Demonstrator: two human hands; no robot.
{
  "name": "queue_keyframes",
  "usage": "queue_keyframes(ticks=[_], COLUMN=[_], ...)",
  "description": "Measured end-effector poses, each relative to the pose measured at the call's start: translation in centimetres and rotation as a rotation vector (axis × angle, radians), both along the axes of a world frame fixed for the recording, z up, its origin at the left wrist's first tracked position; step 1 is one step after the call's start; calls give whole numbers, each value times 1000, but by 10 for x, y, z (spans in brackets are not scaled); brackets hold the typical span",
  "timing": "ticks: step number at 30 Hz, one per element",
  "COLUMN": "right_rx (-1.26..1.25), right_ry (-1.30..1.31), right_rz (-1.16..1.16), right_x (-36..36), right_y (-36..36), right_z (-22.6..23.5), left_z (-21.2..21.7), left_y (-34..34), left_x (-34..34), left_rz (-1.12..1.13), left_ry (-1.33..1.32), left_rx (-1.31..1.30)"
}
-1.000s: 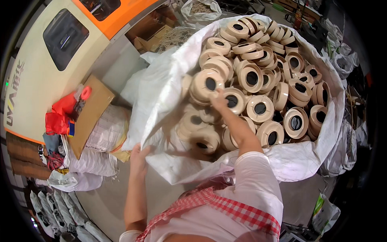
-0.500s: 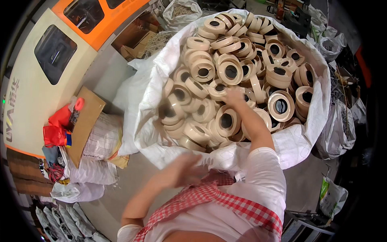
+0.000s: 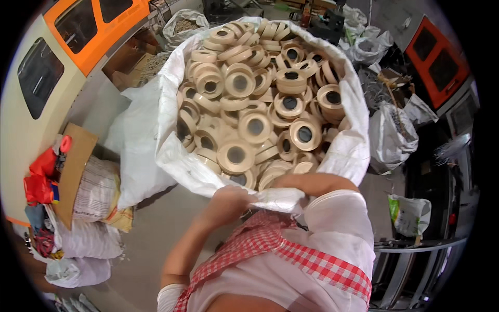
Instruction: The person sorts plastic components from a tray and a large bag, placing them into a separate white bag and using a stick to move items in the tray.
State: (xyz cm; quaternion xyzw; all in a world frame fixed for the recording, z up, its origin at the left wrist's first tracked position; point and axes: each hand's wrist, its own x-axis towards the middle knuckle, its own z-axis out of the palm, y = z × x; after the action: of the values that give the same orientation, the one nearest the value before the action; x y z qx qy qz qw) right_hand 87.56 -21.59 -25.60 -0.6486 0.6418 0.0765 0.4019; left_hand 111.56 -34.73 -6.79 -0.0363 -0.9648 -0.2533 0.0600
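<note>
A large white woven bag stands wide at the mouth in front of me, filled with beige plastic rings, flanged and with dark centres. My left hand is closed over the near rim of the bag, slightly blurred. Just inside that rim, my right hand reaches down low against the nearest rings. Its fingers are hidden there, so what it touches or holds does not show. One ring lies face up close to the near edge.
A full white sack leans against the bag's left side. Further left are stacked sacks with a cardboard sheet and red cloth. Orange-and-cream machine panels stand at left. White bags and a metal frame are on the right.
My right hand has drawn back from the middle of the pile to the near rim. My left hand has come onto the bag's edge. Several rings lie differently, and the view has shifted rightward.
</note>
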Motion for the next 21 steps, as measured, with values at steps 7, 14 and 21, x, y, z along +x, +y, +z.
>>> queue_keyframes(ticks=[7,14,21], right_rx=[-163,-447,-472], right_ry=[272,665,996], right_rz=[-334,-397,-582], right_x=[-7,-206,-321], right_y=[-47,-85,-7], right_z=[87,54,29], left_z=[-11,-38,15], left_y=[14,13,21], left_x=[12,10,-25], left_rz=[79,430,472], left_ry=[32,-352,-287], left_rx=[65,260,367])
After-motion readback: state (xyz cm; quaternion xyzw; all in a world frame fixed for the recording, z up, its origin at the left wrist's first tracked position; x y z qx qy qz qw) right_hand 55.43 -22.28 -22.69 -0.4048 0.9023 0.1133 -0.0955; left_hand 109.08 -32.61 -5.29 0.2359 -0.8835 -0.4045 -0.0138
